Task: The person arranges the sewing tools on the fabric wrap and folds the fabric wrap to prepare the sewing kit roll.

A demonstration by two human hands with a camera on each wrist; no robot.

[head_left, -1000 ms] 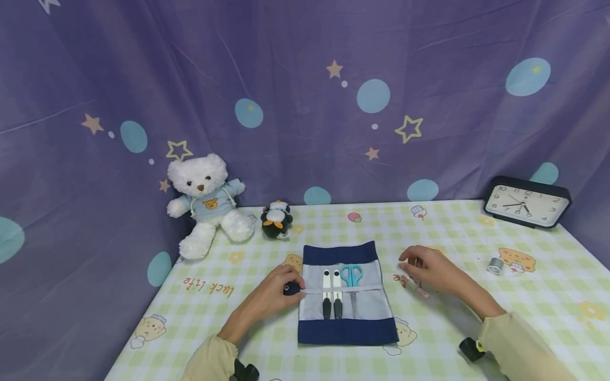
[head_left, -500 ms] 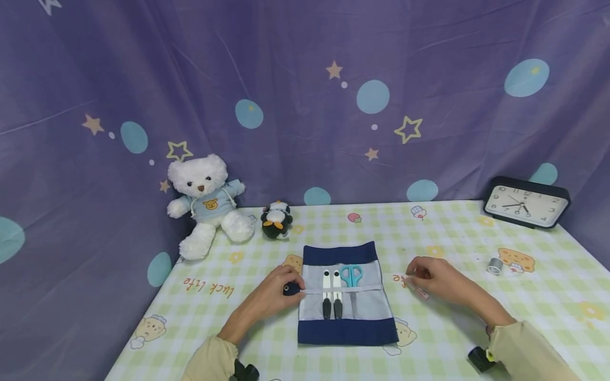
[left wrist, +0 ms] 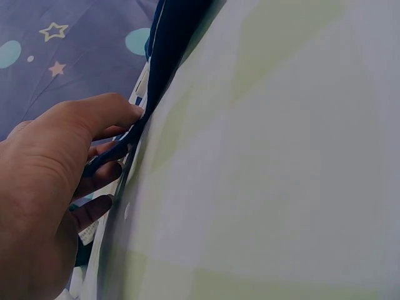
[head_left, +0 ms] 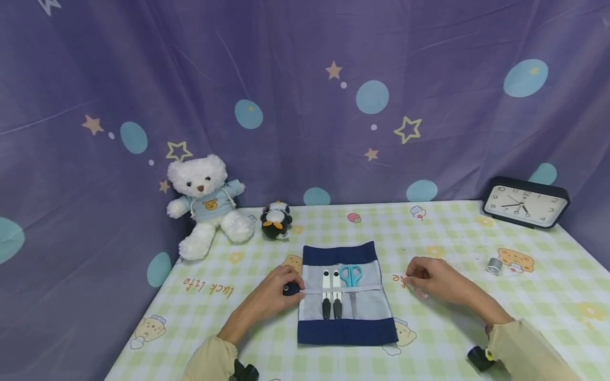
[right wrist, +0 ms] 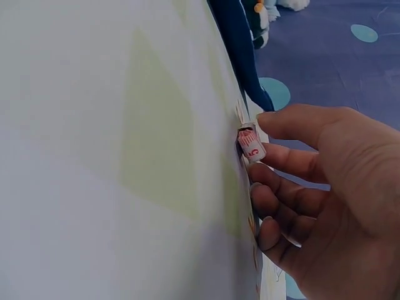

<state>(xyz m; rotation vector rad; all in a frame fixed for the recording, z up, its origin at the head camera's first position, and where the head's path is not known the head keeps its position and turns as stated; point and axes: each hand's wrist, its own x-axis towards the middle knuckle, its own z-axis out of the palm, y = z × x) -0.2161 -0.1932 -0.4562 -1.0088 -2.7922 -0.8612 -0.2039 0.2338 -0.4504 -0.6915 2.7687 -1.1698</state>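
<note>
A navy fabric tool roll (head_left: 348,330) lies unfolded at the middle of the table, its lining pale grey. Under its elastic band sit two slim white tools (head_left: 331,291) with black tips and teal-handled scissors (head_left: 351,278). My left hand (head_left: 276,291) holds the roll's left edge by a navy tab (head_left: 290,289) with a snap; thumb and fingers lie around the fabric in the left wrist view. Right of the roll, my right hand (head_left: 438,279) pinches a small white-and-red printed bundle (right wrist: 252,145), its thumb and index fingertips at it. Thin pale strands stick out of the bundle's far end.
A small silvery cylinder (head_left: 494,266) stands at the right. Behind it is a black-framed clock (head_left: 526,203). At the back left sit a white teddy bear (head_left: 207,206) and a small penguin plush (head_left: 276,219). A purple curtain (head_left: 305,106) closes off the back.
My right hand has moved slightly right and down onto the small bundle, its fingertips now covering one end. The left hand and the tool roll have stayed put.
</note>
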